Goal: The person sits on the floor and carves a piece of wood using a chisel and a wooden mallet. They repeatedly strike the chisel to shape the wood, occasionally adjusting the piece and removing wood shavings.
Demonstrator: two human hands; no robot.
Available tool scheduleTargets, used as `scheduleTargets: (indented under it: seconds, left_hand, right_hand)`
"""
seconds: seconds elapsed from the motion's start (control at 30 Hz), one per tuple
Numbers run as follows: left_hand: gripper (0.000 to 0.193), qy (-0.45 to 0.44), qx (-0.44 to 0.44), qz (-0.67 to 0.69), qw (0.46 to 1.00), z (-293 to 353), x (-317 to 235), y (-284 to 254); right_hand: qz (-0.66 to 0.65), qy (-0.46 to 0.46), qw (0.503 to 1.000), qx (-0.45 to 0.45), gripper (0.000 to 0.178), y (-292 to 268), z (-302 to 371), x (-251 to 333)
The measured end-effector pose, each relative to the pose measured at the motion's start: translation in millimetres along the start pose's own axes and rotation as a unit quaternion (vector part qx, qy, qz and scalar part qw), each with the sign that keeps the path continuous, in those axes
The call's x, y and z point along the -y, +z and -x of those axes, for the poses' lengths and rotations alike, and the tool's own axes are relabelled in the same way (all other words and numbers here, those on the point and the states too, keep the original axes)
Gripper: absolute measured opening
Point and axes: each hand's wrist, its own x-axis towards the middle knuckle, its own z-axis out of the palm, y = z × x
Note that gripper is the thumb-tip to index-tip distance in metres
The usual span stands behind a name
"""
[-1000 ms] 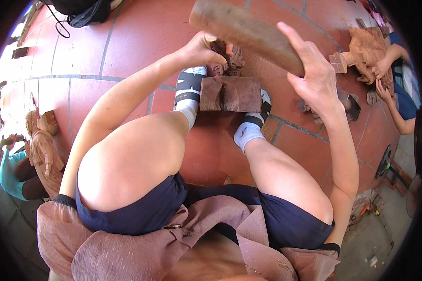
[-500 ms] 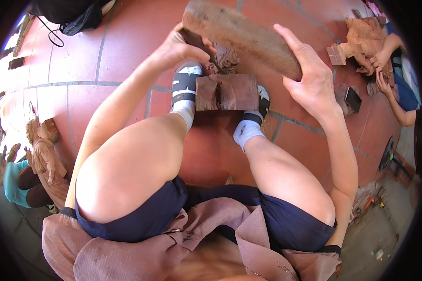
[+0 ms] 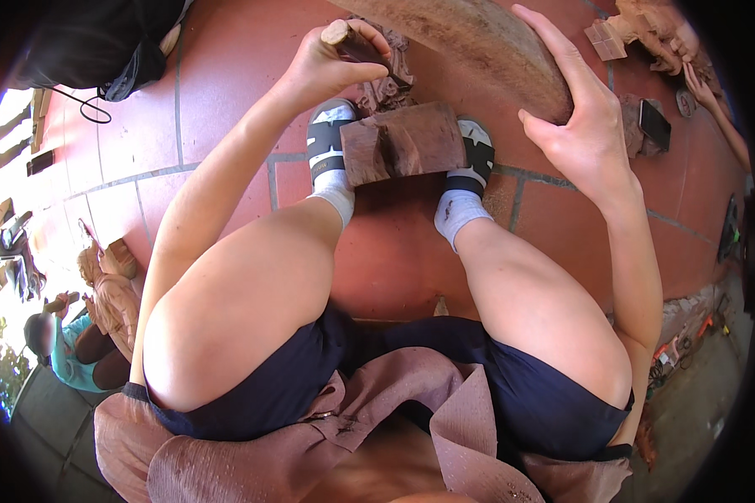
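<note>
- Since half a second ago the view has swung, so the wooden block [image 3: 407, 144] now appears slanted; the wooden beater [image 3: 486, 46] has shifted up and right in view, running past the top edge and baring the pale butt of the dark-handled tool [image 3: 361, 50].
- The carved piece [image 3: 384, 94] sits at the block's far side, between and just beyond the sandals [image 3: 330, 138], over the red tile floor [image 3: 235, 59]; whether block and carving are one piece, I cannot tell.
- To work it well, I'd keep the tool's lower end seated on the wood and its angle steady; whether it touches now is unclear.
- The beater should meet the butt squarely, in line with the handle, clear of the left thumb; short, even blows seem safer on such fine relief.
- Feet close about the block could help check any sliding.
- Left hand [image 3: 331, 67]: grip clamped around the tool, thumb pointing right, arm stretched forward outside the left knee.
- Right hand [image 3: 594, 138]: grip clamped on the beater's near end, fingers along its upper side, thumb below, elbow bent outside the right knee.
</note>
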Motion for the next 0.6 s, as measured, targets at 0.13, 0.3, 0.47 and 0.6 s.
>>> scheduleTargets:
  seconds: [0.13,0.3,0.47,0.6]
  left_hand:
    - [0.023,-0.027,0.015,0.001,1.0,-1.6,-5.4,-2.1]
    - [0.021,0.016,0.046,-0.005,0.999,-7.0,-4.2,-5.0]
    - [0.021,0.028,0.143,0.007,0.989,-23.0,-31.8,7.8]
    - [0.02,0.091,0.174,-0.121,0.973,-41.6,-31.1,13.3]
  right_hand:
    - [0.012,0.024,0.999,0.019,0.078,-6.3,4.7,-3.8]
    - [-0.016,0.026,0.999,0.022,0.078,-11.9,3.8,-0.7]
    - [-0.04,0.149,0.964,-0.216,0.075,35.1,23.9,-46.5]
    - [-0.076,0.063,0.99,-0.099,0.083,4.5,25.8,-26.0]
